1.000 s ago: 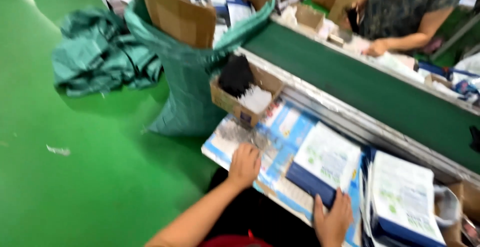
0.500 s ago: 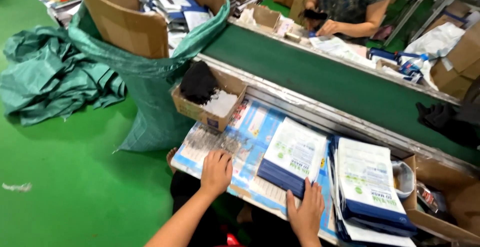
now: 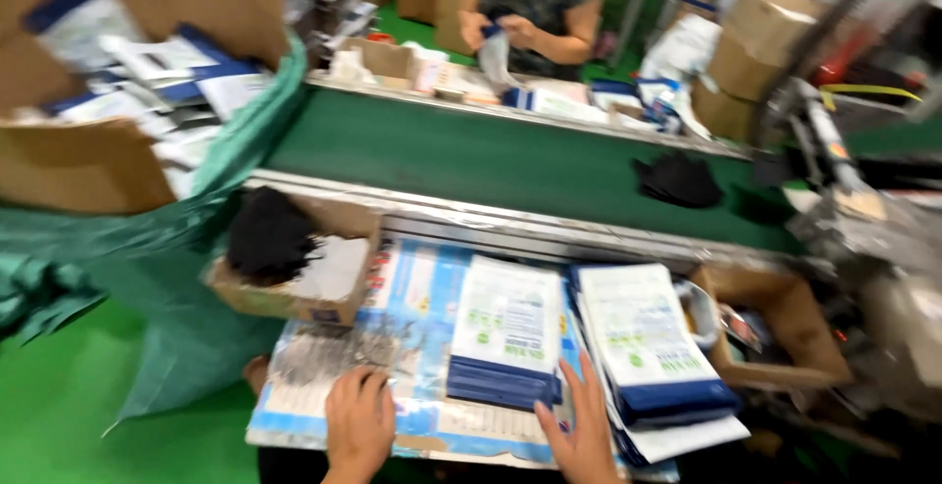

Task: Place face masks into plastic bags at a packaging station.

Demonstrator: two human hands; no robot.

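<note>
Left hand: my left hand [image 3: 358, 423] lies flat, palm down, on the printed sheet [image 3: 412, 347] that covers my bench [image 3: 294, 437]; its fingers [image 3: 371, 386] are loosely spread and pinch nothing.
Right hand: my right hand [image 3: 581, 433] rests beside the near right corner of the blue-and-white packet stack [image 3: 505, 342], fingers [image 3: 579, 381] spread and straight, touching its edge without closing on it.
Packet stack: it lies flat on the sheet between my two hands, just ahead of my fingertips, white face up with a dark blue band at the end nearest me.
Second stack: a second stack of packets [image 3: 648, 347] of the same kind lies just right of my right fingers, tilted a little and overhanging the bench edge.
Small carton: an open cardboard box [image 3: 294, 268] sits ahead and left of my left fingers, with something black [image 3: 267, 234] and something white [image 3: 334, 266] inside; too blurred to say what.
Brown box: an open brown box [image 3: 775, 332] stands beyond the second stack, to the right.
Conveyor: a green belt [image 3: 491, 165] runs across, well beyond my fingertips, with a black item [image 3: 679, 180] on it to the right.
Far side: another person's hands [image 3: 496, 30] hold a pale piece across the belt.
Left: a green sack [image 3: 177, 278] holds cardboard and papers, well left of my left fingers.
</note>
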